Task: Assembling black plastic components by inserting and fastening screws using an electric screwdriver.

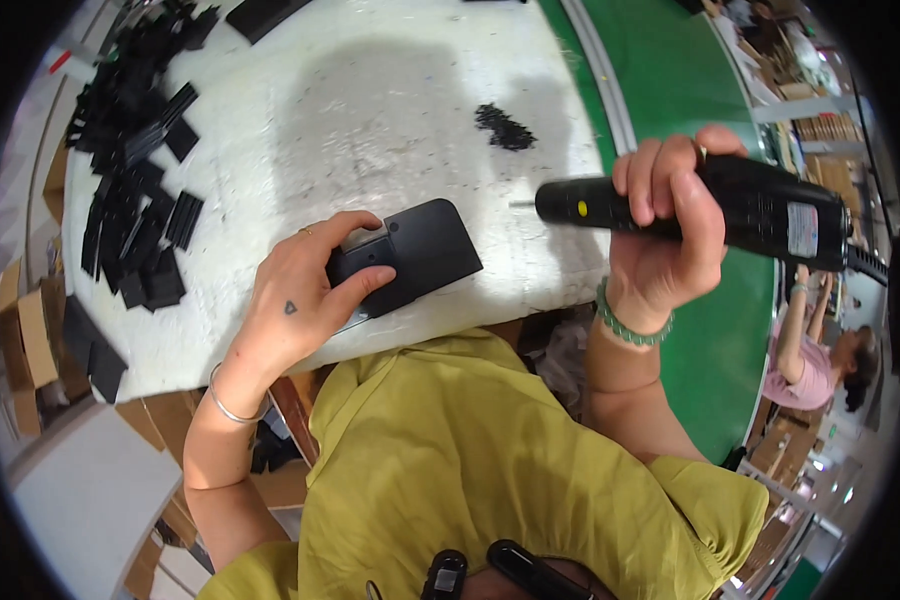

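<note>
My left hand (315,285) grips the left end of a flat black plastic part (433,252) near the front edge of the white table. Its thumb and fingers press on a smaller raised black piece at that end. In my right hand (675,210) is a black electric screwdriver (770,208), held level with my fingers wrapped round its body. The thin metal bit points left, above and to the right of the black part, apart from it. A cord leaves the tool's rear end.
Many small black plastic pieces (135,190) lie heaped along the table's left side. A little pile of dark screws (504,128) sits farther back on the white tabletop (240,120). Beyond the right edge runs a green surface (715,370). Another person (820,360) is at the far right.
</note>
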A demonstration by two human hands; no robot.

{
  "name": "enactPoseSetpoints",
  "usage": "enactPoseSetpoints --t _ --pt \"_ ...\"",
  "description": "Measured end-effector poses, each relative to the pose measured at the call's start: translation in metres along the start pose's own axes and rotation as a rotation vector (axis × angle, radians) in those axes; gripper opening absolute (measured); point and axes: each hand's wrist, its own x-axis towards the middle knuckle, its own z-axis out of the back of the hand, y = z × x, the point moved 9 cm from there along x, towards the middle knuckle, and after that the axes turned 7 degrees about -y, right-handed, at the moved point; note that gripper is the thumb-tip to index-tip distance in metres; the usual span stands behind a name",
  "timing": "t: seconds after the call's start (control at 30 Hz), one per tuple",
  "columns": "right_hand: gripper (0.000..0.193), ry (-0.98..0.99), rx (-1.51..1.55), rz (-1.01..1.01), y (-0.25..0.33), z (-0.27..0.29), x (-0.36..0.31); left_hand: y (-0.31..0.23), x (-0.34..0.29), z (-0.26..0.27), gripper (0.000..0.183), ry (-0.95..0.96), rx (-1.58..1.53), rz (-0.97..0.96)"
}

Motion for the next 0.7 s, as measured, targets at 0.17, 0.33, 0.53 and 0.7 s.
enactPoseSetpoints --t 0.17,0.33,0.53,0.7 --pt "0.024 -0.174 -0.064 0.153 -0.005 0.023 0.039 -0.008 0.021 -0.017 0.035 0.086 0.041 -0.088" --pt "0.022 -0.229 -0.197 0.163 -0.016 0.041 0.048 -0.006 0.02 -0.023 0.042 0.074 0.062 -0.101" --pt "0.023 -0.249 -0.165 0.124 -0.029 0.049 0.051 -0.032 0.028 0.001 0.056 -0.04 0.158 -0.222" --pt "0.024 -0.246 -0.117 0.13 -0.018 0.042 0.05 -0.058 0.054 0.008 0.032 -0.217 0.091 -0.407"
